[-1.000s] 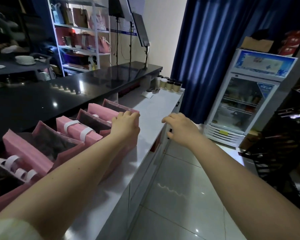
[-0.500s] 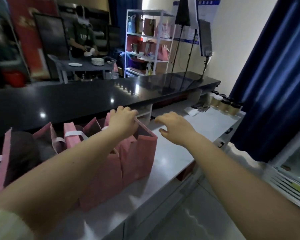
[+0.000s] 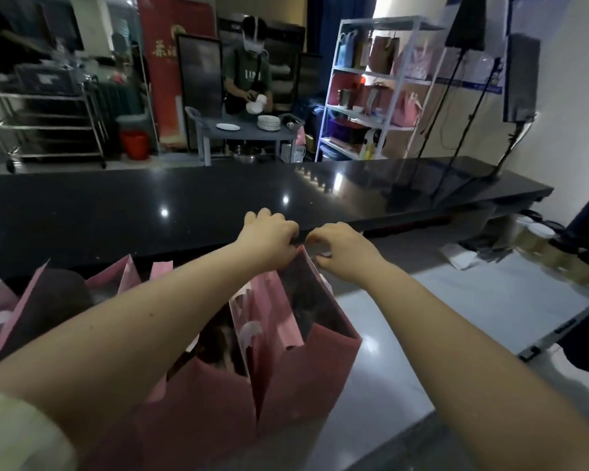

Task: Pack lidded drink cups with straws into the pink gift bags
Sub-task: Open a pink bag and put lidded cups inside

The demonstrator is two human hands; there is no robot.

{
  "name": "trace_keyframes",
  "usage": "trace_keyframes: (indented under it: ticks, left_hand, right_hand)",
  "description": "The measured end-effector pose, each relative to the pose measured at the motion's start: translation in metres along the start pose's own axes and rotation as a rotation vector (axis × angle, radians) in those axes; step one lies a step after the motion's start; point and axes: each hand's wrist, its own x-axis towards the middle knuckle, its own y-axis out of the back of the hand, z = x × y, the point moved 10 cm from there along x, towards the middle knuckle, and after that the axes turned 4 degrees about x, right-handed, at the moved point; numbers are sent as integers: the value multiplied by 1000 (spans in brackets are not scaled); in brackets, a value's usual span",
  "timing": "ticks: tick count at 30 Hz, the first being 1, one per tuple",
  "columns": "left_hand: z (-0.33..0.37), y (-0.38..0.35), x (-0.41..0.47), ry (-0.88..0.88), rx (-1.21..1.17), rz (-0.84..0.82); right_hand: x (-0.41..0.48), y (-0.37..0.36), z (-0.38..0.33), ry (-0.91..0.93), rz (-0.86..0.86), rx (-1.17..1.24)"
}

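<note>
Several pink gift bags stand in a row on the white worktop (image 3: 473, 307). The rightmost pink bag (image 3: 306, 368) is open at the top, its inside dark. My left hand (image 3: 269, 237) grips the far top edge of that bag. My right hand (image 3: 340, 249) is curled at the same edge just to the right, apparently pinching something white there. More pink bags (image 3: 31, 300) stand to the left, partly hidden by my left forearm. Lidded drink cups (image 3: 538, 239) stand together at the far right of the worktop. I can make out no straws.
A glossy black counter (image 3: 218, 198) runs behind the bags. White paper (image 3: 463, 258) lies near the cups. Beyond the counter a person handles plates at a grey table (image 3: 249, 129); a white shelf (image 3: 378, 90) with bags stands to the right.
The view has swung left and both hands have come together. My right hand moved from over the worktop to the bag's top edge beside my left hand.
</note>
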Motion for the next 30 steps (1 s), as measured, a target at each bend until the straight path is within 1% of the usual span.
trace_keyframes:
  ticks: [2,5,7,10,12,15,19,22,24,26,30]
  left_hand:
    - [-4,-5,6,16,12,-29]
    - [-9,-17,9,55,39,-53]
    - [-16,-21,10,99,54,-56]
    - [-27,-22,9,180,56,-71]
    - [-32,-19,4,269,47,-66]
    - [-42,-13,-12,494,-13,-53]
    - [-32,-4,-47,737,-112,-5]
    - [-10,1,-75,853,-203,61]
    - [7,2,-93,912,-264,136]
    - [25,2,-110,957,-324,227]
    - [56,1,-133,977,-400,344]
  right_hand:
    - [15,-9,3,54,-34,-9]
    - [32,-20,10,141,-41,-1]
    - [45,-27,18,170,-51,42]
    - [64,-40,25,217,-126,117]
    - [74,-51,25,267,-186,147]
    - [83,-66,27,306,-255,184]
    - [85,-76,41,280,-273,300]
    - [79,-77,48,275,-222,425]
    - [74,-79,55,237,-197,521]
    - [69,-85,63,180,-214,598]
    - [59,-84,81,94,-184,683]
